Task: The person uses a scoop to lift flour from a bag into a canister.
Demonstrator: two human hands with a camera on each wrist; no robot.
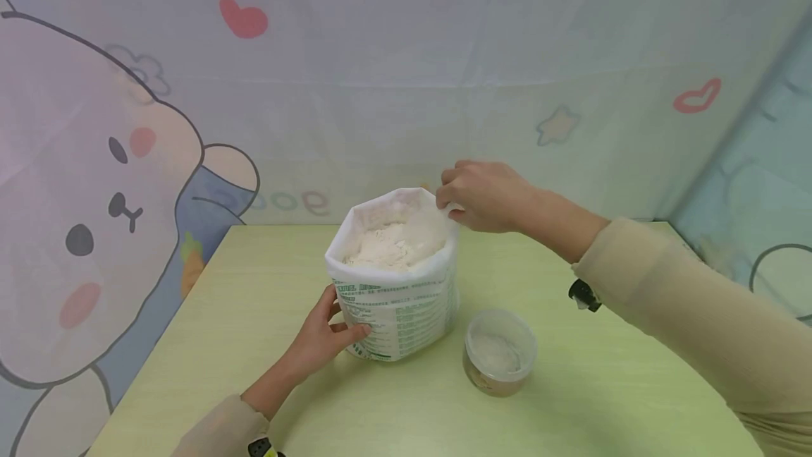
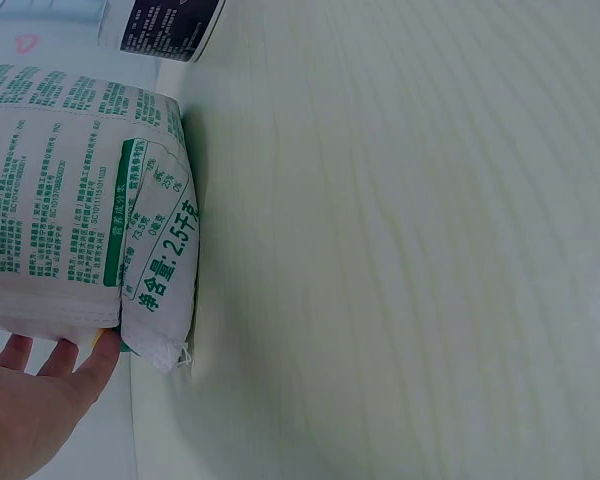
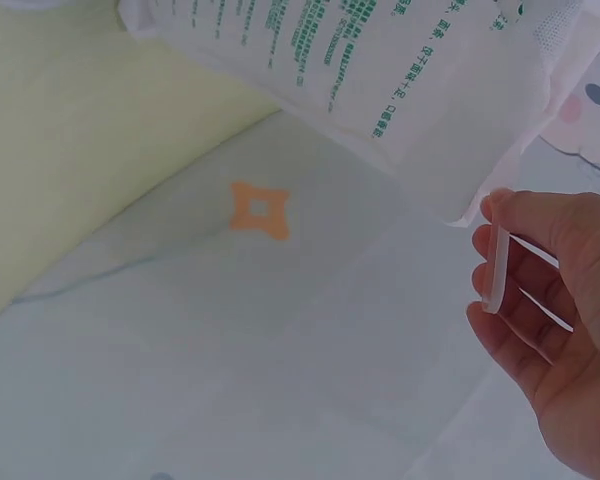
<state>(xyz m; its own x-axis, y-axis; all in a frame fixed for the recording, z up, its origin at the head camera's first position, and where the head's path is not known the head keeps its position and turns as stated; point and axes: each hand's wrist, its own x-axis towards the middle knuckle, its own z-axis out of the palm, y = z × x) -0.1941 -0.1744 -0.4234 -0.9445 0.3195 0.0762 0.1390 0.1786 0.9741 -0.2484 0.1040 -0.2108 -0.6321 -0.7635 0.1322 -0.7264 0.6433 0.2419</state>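
Note:
A white bag of flour (image 1: 396,316) with green print stands upright, its top folded open and pale flour (image 1: 383,249) showing inside. My left hand (image 1: 326,340) grips the bag's lower left side, thumb across the front and fingers round the side. At the bag's right rim, my right hand (image 1: 485,196) pinches a thin, translucent plastic lid (image 3: 496,268) by its edge. Most of that lid is hidden in the right wrist view; in the head view it reaches into the bag over the flour. An open clear tub (image 1: 500,351) holding some white flour stands right of the bag.
A pale wooden table (image 1: 571,400) carries the bag and tub. Behind it hangs a cloth backdrop (image 1: 380,90) printed with a cartoon bear and hearts. The tub's dark label (image 2: 170,25) shows beyond the bag in the left wrist view.

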